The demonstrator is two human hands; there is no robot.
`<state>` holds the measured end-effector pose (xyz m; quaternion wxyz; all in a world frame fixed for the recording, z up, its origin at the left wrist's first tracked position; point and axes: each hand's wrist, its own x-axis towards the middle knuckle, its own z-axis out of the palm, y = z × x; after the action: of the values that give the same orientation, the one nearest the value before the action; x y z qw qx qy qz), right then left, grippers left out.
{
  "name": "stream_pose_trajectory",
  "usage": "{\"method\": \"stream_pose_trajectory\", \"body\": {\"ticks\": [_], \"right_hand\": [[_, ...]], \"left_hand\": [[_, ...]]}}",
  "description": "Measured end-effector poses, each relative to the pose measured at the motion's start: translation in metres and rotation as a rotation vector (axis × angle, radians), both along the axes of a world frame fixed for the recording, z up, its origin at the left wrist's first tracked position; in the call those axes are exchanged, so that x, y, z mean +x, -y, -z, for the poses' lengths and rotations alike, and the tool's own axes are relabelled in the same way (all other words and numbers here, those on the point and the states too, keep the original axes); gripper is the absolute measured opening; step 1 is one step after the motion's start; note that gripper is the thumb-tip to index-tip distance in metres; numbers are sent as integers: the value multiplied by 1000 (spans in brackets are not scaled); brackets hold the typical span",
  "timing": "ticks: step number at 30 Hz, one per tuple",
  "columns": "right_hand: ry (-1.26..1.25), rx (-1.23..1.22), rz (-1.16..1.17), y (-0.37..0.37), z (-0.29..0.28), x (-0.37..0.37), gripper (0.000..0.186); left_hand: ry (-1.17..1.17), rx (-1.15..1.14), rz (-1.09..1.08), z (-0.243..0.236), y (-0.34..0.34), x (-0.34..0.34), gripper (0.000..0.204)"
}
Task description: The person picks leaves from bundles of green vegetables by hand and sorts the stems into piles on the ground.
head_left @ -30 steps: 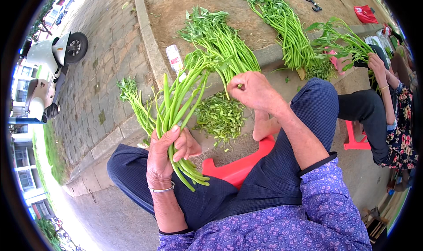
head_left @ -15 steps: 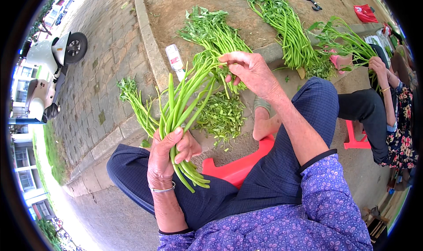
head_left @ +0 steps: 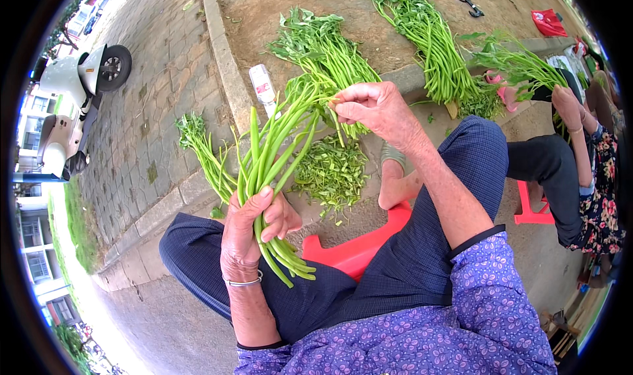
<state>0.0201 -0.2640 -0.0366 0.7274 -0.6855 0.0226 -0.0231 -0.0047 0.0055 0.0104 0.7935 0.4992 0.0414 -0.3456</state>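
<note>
On a red plastic stool (head_left: 356, 246), a person in a purple flowered blouse grips a bunch of green stems (head_left: 270, 171) in the left hand (head_left: 247, 240), fingers clenched around its lower part so the cut ends jut down over the lap and the tops fan upward. The right hand (head_left: 376, 108), which 1 second ago sat lower and nearer the knee, has lifted to the top of the bunch and now pinches a stem tip between thumb and fingers, a sign the picking over goes on stem by stem. Below that hand a heap of plucked leaves (head_left: 330, 171) lies on the ground beside a bare foot. Farther off, 2 larger bundles of the greens (head_left: 422, 35) lie on the dirt past the kerb, near a small plastic bottle (head_left: 262, 85). At right another seated person holds more greens; a white scooter (head_left: 79, 78) stands at left.
</note>
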Motion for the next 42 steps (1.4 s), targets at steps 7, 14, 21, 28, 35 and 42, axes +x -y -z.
{"method": "stream_pose_trajectory", "body": {"ticks": [7, 14, 21, 28, 35, 42], "right_hand": [[80, -408, 105, -2, 6, 2, 17], [104, -377, 407, -4, 8, 9, 15], [-128, -114, 249, 11, 14, 6, 19], [-207, -630, -147, -22, 13, -22, 19], [-122, -728, -204, -27, 31, -26, 19], [-129, -754, -61, -22, 27, -19, 20]], "left_hand": [[-10, 18, 13, -2, 1, -1, 26], [-31, 82, -12, -5, 9, -4, 22], [2, 24, -20, -1, -2, 1, 25], [0, -40, -90, -2, -7, 1, 19], [-68, -218, -108, 4, -21, 6, 26], [-104, -289, -131, 1, -22, 5, 40]]}}
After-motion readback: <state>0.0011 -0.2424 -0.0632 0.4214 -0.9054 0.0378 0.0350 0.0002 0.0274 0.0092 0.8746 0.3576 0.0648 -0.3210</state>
